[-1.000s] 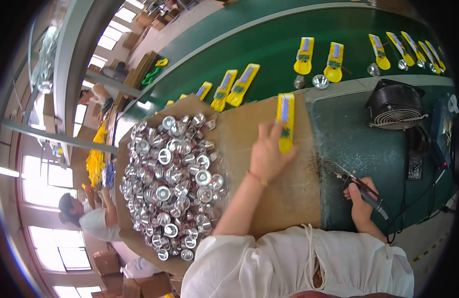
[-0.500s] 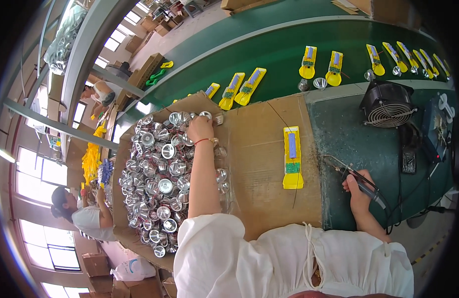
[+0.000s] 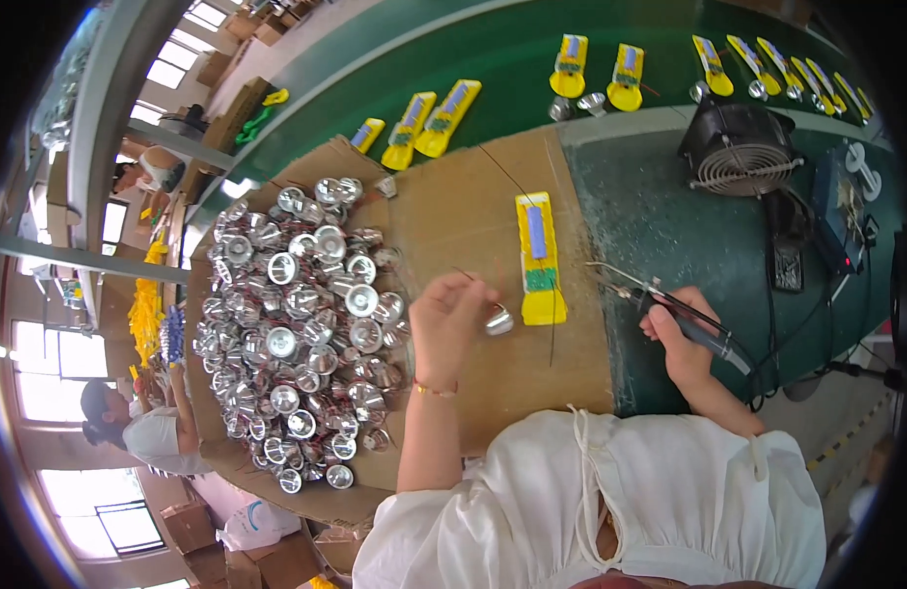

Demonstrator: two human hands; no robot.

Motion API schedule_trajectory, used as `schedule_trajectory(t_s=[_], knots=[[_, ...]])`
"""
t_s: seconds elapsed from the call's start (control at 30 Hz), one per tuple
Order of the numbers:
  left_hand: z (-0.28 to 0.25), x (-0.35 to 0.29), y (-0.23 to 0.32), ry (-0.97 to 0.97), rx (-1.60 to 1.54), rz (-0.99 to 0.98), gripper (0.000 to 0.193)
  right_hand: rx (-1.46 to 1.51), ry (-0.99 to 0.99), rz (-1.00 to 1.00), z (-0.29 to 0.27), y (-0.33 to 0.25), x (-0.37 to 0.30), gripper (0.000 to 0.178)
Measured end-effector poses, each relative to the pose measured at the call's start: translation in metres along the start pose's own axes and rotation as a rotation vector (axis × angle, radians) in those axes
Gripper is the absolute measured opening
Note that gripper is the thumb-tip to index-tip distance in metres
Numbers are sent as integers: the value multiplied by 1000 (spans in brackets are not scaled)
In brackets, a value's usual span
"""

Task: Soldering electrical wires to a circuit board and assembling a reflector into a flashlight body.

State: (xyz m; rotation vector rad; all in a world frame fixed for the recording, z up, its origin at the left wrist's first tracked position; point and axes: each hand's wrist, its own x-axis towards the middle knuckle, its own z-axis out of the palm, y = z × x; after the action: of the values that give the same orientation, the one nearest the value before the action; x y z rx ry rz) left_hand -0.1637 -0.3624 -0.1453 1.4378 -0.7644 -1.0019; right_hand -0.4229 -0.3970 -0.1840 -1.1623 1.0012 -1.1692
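Note:
My left hand [image 3: 448, 329] is closed in a pinch over the brown cardboard, with a silver reflector cup [image 3: 498, 321] hanging at its fingers. The wires in the pinch are mostly hidden, though a thin end shows above the fingertips. Just right of it lies a yellow plastic housing [image 3: 545, 310] holding a purple battery [image 3: 538, 232] and a green circuit board [image 3: 540, 280], with thin dark wires stretching from both ends. My right hand [image 3: 685, 344] grips a black-handled soldering iron [image 3: 704, 337] above the green bench, its thin tip pointing left toward the housing.
Many reflector cups [image 3: 280, 343] fill a cardboard box on the left. Along the back, a green conveyor [image 3: 502, 59] carries several yellow housings. A black fan [image 3: 743, 152] and a soldering station [image 3: 841, 221] stand right. Two other people sit far left.
My left hand has come from the reflector pile toward the yellow housing, bringing out one reflector cup. My right hand keeps hold of the soldering iron. The whole view has shifted slightly.

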Motion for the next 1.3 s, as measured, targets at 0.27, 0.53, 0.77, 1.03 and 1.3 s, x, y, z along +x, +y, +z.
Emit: schedule_trajectory(t_s=[0.27, 0.53, 0.77, 1.03, 1.3], knots=[[17, -4, -36, -35, 197, -122, 17, -158, -147, -75, 17, 5, 4, 15], [25, 0, -38, -94, 552, 95, 11, -89, -103, -19, 28, 12, 10, 14], [25, 4, -38, -95, 539, 77, 12, -124, -182, 14, 29, 11, 14, 12], [21, 9, -41, -112, 561, 133, 13, -86, -105, 18, 29, 0, 8, 12], [20, 10, -36, -121, 554, 15, 15, 17, -31, 59, 15, 0, 1, 13]])
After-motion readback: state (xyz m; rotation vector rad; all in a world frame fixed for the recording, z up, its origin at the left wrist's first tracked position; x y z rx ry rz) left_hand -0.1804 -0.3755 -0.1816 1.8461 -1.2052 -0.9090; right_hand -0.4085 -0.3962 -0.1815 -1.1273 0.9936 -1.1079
